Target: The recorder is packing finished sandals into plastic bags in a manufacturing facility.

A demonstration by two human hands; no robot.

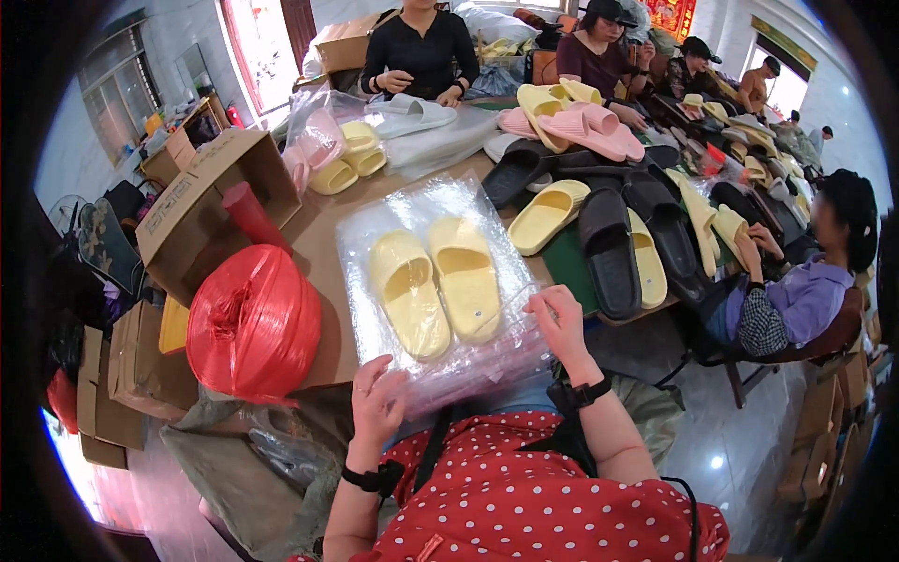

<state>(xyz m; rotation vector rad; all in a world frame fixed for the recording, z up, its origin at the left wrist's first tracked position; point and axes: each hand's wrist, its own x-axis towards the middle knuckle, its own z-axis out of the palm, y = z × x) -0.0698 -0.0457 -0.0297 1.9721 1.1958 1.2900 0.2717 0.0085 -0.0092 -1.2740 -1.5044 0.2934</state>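
Note:
A pair of yellow slide slippers lies side by side, toes away from me, inside a clear plastic bag. The bag rests on a stack of similar clear bags at the table's near edge. My right hand pinches the bag's near right edge between thumb and fingers. At the near left corner, my left hand touches the plastic, its half-curled fingers apart. A large roll of red plastic twine stands to the left of the bag.
Black slippers and other loose slippers are heaped at the right. An open cardboard box stands far left, beside bagged pink slippers. A person in black faces me across the table; a person in purple sits right.

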